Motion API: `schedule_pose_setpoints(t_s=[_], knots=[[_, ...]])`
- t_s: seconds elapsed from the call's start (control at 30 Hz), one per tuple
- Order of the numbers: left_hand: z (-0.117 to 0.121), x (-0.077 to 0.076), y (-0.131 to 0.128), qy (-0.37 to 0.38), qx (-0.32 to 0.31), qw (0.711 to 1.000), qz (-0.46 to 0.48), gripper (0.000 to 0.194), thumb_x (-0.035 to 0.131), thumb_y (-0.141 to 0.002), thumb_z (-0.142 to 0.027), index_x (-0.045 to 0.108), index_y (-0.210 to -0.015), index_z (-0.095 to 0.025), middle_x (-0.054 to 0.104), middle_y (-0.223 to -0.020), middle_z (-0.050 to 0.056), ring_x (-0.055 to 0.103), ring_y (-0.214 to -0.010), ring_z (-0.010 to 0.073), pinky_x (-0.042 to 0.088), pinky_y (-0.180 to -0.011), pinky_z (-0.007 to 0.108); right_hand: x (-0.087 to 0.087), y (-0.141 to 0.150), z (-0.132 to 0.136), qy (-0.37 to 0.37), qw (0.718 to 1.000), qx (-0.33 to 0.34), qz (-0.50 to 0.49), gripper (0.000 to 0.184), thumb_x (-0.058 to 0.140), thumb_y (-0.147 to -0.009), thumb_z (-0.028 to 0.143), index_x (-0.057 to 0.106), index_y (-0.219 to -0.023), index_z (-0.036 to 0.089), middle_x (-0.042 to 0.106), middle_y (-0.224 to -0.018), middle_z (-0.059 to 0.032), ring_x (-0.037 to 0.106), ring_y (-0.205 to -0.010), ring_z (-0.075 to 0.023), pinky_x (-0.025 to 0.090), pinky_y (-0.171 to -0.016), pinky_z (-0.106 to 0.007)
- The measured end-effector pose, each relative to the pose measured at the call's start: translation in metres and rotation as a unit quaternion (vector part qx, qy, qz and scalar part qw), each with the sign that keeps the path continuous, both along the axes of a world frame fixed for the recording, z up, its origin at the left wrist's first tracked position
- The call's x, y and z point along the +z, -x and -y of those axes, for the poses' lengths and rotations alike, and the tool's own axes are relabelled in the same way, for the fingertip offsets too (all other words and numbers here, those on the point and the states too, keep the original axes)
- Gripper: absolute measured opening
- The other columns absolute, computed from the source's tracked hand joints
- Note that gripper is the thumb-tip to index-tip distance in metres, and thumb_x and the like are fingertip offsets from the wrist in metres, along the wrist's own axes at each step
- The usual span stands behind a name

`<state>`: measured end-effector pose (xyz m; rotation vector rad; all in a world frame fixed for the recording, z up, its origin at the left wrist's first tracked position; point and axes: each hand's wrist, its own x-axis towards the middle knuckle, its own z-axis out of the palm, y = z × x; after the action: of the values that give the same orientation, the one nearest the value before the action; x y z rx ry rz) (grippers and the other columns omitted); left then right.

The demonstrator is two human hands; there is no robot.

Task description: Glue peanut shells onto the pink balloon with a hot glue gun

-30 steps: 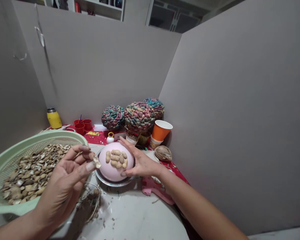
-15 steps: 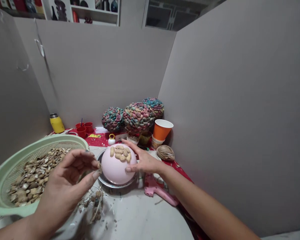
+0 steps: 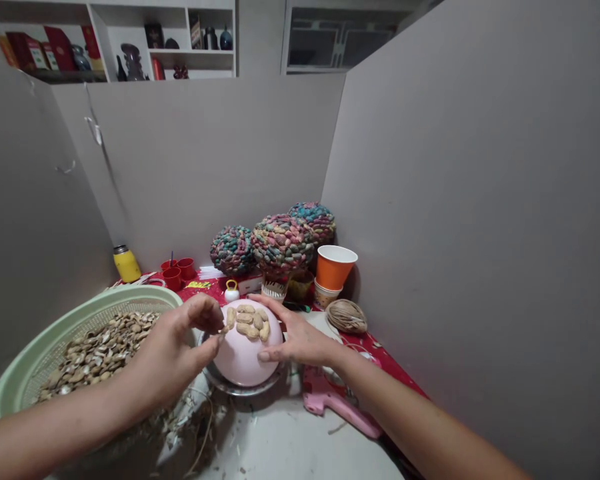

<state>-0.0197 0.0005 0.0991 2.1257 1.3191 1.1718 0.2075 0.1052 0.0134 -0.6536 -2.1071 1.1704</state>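
A pale pink balloon (image 3: pixel 241 363) rests in a metal bowl (image 3: pixel 247 391), with several peanut shells (image 3: pixel 250 319) stuck in a cluster on its top. My right hand (image 3: pixel 297 337) grips the balloon's right side, thumb in front and fingers behind. At the balloon's upper left, my left hand (image 3: pixel 193 333) pinches a small piece of peanut shell (image 3: pixel 225 329), close beside the cluster. Its thumb and fingertips partly cover that piece. Left of the balloon, a green colander (image 3: pixel 17 357) holds many loose shells (image 3: pixel 103 347), some behind my left forearm.
A pink glue gun (image 3: pixel 337 403) lies right of the bowl, near a coil of twine (image 3: pixel 347 316). Behind stand colourful shell-covered balls (image 3: pixel 283 243), an orange paper cup (image 3: pixel 335 268), red cups (image 3: pixel 173 278) and a yellow bottle (image 3: pixel 127 265). Grey partitions (image 3: pixel 205 147) enclose the table.
My left hand has moved right, bringing the shell piece up to the balloon beside the cluster. My right hand keeps its hold. The camera view has tilted up slightly.
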Motion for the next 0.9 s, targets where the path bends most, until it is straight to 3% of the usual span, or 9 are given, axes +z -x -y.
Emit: schedule_pose_setpoints(t_s=[0.13, 0.23, 0.33, 0.5, 0.7, 0.9], knots=[[-0.007, -0.003, -0.004, 0.127, -0.025, 0.983, 0.129, 0.010, 0.068, -0.073, -0.016, 0.061, -0.079, -0.018, 0.064, -0.075, 0.001, 0.060, -0.069, 0.0160, 0.049, -0.065, 0.028, -0.003, 0.000, 0.006, -0.039, 0.998, -0.038, -0.022, 0.101, 0.089, -0.063, 0.043, 0.036, -0.149, 0.028, 0.044, -0.150, -0.0104, 0.050, -0.132, -0.0318, 0.035, -0.115, -0.050], [-0.009, -0.001, -0.003, 0.146, -0.027, 0.974, 0.169, 0.014, 0.071, -0.072, -0.018, 0.060, -0.081, -0.018, 0.064, -0.076, 0.001, 0.060, -0.069, 0.0156, 0.049, -0.065, 0.028, -0.009, 0.000, 0.007, -0.121, 0.989, -0.080, -0.015, 0.104, 0.089, -0.065, 0.037, 0.032, -0.151, 0.028, 0.040, -0.153, -0.0115, 0.044, -0.137, -0.0325, 0.031, -0.117, -0.051], [-0.007, 0.004, -0.001, 0.094, -0.017, 0.986, 0.134, 0.010, 0.068, -0.075, -0.017, 0.061, -0.082, -0.019, 0.066, -0.078, 0.002, 0.063, -0.072, 0.0168, 0.051, -0.067, 0.029, -0.014, -0.002, 0.006, -0.231, 0.969, -0.087, 0.011, 0.109, 0.088, -0.066, 0.033, 0.024, -0.155, 0.029, 0.033, -0.158, -0.0127, 0.034, -0.144, -0.0339, 0.028, -0.119, -0.052], [-0.004, 0.012, -0.004, -0.075, -0.010, 0.997, -0.003, 0.012, 0.065, -0.076, -0.012, 0.064, -0.084, -0.022, 0.071, -0.079, 0.002, 0.065, -0.073, 0.0176, 0.050, -0.071, 0.029, -0.010, -0.001, 0.011, -0.359, 0.932, -0.051, 0.029, 0.115, 0.085, -0.071, 0.032, 0.010, -0.158, 0.031, 0.030, -0.160, -0.0143, 0.029, -0.147, -0.0334, 0.030, -0.117, -0.054], [-0.008, 0.013, -0.010, -0.110, -0.057, 0.987, -0.107, 0.009, 0.059, -0.080, -0.011, 0.062, -0.080, -0.020, 0.067, -0.075, 0.002, 0.059, -0.067, 0.0166, 0.046, -0.064, 0.027, 0.001, 0.001, 0.020, -0.392, 0.918, -0.034, 0.050, 0.114, 0.083, -0.072, 0.034, 0.009, -0.158, 0.029, 0.029, -0.160, -0.0146, 0.028, -0.147, -0.0331, 0.029, -0.118, -0.054], [-0.016, 0.013, -0.013, -0.144, -0.076, 0.963, -0.216, 0.014, 0.052, -0.087, -0.012, 0.060, -0.078, -0.020, 0.063, -0.073, 0.003, 0.056, -0.068, 0.0168, 0.042, -0.062, 0.027, -0.001, 0.002, 0.019, -0.403, 0.914, -0.030, 0.037, 0.111, 0.076, -0.078, 0.035, 0.001, -0.159, 0.026, 0.029, -0.160, -0.0165, 0.029, -0.147, -0.0323, 0.029, -0.118, -0.055]])
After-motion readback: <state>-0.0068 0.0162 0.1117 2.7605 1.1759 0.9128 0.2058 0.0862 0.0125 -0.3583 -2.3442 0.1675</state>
